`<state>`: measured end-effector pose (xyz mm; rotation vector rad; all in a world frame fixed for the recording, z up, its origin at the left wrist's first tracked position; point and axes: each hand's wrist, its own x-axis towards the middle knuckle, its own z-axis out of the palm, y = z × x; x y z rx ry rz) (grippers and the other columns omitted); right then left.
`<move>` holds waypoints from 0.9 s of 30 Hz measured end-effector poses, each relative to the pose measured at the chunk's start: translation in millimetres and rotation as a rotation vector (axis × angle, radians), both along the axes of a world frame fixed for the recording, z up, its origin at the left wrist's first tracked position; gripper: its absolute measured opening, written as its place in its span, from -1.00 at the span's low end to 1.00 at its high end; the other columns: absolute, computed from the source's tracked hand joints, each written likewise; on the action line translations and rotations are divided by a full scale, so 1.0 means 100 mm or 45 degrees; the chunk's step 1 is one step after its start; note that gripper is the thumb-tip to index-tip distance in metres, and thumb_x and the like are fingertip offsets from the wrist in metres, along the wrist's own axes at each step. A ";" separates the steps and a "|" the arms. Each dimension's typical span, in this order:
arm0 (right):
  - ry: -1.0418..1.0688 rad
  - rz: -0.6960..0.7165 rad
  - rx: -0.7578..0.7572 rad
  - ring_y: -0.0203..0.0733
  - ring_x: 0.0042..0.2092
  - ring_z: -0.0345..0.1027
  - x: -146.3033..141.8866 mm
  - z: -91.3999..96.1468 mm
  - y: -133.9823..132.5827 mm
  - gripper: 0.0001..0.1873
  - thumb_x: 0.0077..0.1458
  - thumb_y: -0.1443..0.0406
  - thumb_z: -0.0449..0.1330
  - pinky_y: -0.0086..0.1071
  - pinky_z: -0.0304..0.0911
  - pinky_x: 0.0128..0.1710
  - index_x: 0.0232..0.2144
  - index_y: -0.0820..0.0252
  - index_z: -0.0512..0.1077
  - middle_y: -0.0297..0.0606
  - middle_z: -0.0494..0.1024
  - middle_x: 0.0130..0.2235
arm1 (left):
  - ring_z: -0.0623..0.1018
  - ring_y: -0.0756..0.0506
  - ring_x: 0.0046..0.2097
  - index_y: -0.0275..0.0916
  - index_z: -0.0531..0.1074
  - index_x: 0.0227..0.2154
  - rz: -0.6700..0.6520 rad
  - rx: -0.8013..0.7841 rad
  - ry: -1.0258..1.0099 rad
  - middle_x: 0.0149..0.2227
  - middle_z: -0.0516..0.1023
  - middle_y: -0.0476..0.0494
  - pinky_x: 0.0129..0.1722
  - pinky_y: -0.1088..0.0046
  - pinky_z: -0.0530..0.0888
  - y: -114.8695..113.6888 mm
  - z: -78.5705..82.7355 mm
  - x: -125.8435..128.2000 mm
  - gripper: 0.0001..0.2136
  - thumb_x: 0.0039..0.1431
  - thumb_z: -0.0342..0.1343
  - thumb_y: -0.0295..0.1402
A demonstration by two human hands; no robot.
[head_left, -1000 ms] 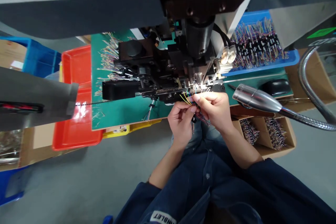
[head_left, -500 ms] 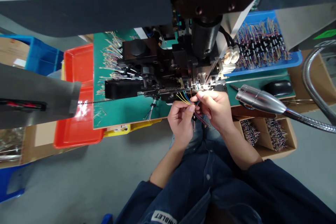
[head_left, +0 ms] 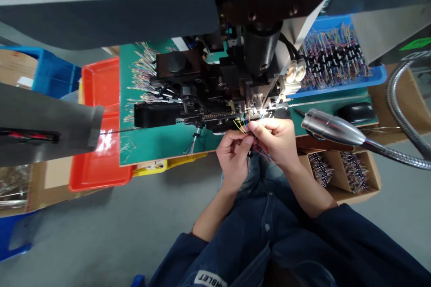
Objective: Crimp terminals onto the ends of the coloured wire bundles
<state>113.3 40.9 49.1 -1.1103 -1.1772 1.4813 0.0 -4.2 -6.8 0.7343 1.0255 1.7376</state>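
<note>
Crowding the hands [head_left: 276, 142]: black machine [head_left: 202, 94] ahead, metal gooseneck [head_left: 336, 128] at right.

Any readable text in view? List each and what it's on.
"NBLET", as best I can read it: white patch on the dark blue jacket; the letter before it is unclear.
"CO", rest blurred and cut off at the picture edge: dark panel at far right.
Too blurred to read: any print on the green label above that, or on the white label at far left.
</note>
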 end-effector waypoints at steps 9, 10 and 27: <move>0.105 -0.086 -0.121 -0.39 -0.66 0.07 -0.02 -0.08 0.00 -0.65 0.35 0.02 0.45 -0.43 0.16 -0.63 -0.34 0.12 0.79 -0.47 0.37 -0.66 | 0.65 0.03 -0.39 -0.15 0.61 -0.29 0.047 0.009 0.003 -0.34 0.68 0.05 -0.33 0.53 0.64 0.03 0.04 0.01 -0.75 0.33 0.55 -0.18; 0.116 -0.090 -0.125 -0.39 -0.67 0.06 -0.03 -0.07 0.00 -0.65 0.35 0.02 0.45 -0.43 0.17 -0.63 -0.34 0.12 0.79 -0.47 0.36 -0.66 | 0.65 0.03 -0.40 -0.15 0.60 -0.30 0.055 0.000 0.015 -0.34 0.68 0.05 -0.34 0.53 0.64 0.03 0.04 0.01 -0.73 0.32 0.55 -0.17; 0.002 -0.015 -0.006 -0.41 -0.66 0.04 -0.01 0.02 0.00 -0.71 0.29 0.06 0.47 -0.48 0.09 -0.67 -0.32 0.15 0.79 -0.51 0.31 -0.68 | 0.68 -0.03 -0.32 -0.14 0.64 -0.25 -0.031 -0.022 0.066 -0.35 0.66 0.02 -0.25 0.45 0.65 -0.01 -0.04 -0.04 -0.78 0.36 0.52 -0.16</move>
